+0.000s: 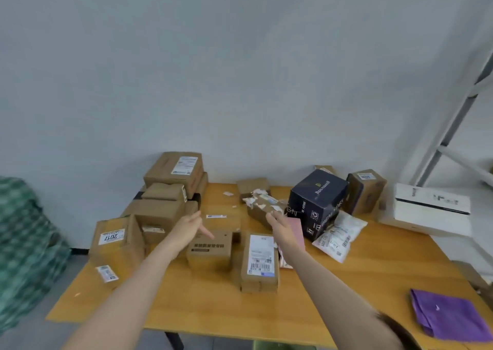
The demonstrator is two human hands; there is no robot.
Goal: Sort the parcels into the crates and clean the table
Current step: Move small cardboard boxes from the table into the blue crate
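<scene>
A wooden table (202, 307) is set against a pale, bare wall (240, 69), with a grey metal rack (453, 125) at the right and a green patterned bundle (24, 243) at the left. Brown parcels (173, 171) are stacked and scattered over the far half of the tabletop. A purple cloth (448, 315) lies near the right front corner, and a white box (429, 211) sits at the right edge.

"2017" is printed, upside down, on the label of a left-hand carton (114, 243). Pale lettering on a dark navy box (317, 200) is too blurred to be read, as are the barcode labels.

The left hand (186, 228) is held loosely open above a small printed carton (210, 251), nothing being gripped. The right hand (280, 225) is stretched to a carton covered in torn paper (262, 208); whether it is gripped cannot be told.
</scene>
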